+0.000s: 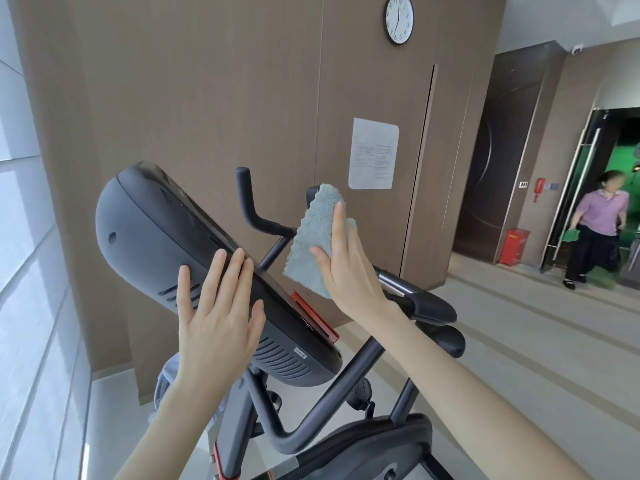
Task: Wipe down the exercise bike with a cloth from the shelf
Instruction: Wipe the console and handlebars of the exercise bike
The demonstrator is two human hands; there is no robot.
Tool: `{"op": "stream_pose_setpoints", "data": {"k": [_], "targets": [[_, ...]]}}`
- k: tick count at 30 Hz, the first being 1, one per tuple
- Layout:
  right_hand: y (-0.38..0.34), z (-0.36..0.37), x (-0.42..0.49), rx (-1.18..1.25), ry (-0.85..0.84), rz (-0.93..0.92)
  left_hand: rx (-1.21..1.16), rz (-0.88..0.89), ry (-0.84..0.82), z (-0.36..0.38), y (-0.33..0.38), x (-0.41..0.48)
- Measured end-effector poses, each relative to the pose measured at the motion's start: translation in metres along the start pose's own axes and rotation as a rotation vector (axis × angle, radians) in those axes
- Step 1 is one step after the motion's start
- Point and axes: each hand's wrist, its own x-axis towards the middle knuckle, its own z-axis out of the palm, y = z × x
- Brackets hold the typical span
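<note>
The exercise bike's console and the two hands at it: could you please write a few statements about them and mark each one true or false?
1. The left hand lies with straight fingers on the grey back of the console. True.
2. The cloth is under the left hand. False: it is at the palm side of the right hand, to the right of the console.
3. The cloth is bright red. False: it is pale blue-grey.
4. A round clock hangs on the wall, higher than the console. True.
</note>
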Motion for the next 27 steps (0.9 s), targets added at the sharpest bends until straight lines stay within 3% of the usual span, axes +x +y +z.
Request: {"op": "stream_pose_setpoints", "data": {"k": [5,10,12,16,19,24,27], "targets": [[0.003,0.003,-0.007,0.081,-0.008,0.104,-0.015,-0.022,0.002,0.001,0.002,0.002],[0.021,-0.006,-0.037,-0.009,-0.132,0.037,-0.028,-0.027,0.003,-0.002,0.004,0.001],[0.025,-0.014,-0.031,0.070,-0.129,0.052,-0.030,-0.020,-0.017,-0.004,0.003,0.001],[0.022,-0.027,0.020,0.431,-0.014,0.250,-0.050,-0.012,-0.030,-0.009,0.004,0.001],[0.006,-0.020,0.044,0.532,-0.109,0.229,-0.082,0.009,-0.016,-0.016,0.008,0.002],[0.010,-0.007,0.023,0.506,-0.181,0.229,-0.180,0.034,0.047,-0.026,0.015,0.013],[0.024,-0.010,-0.009,0.240,-0.245,0.140,-0.229,0.053,0.061,-0.026,0.030,0.024]]}}
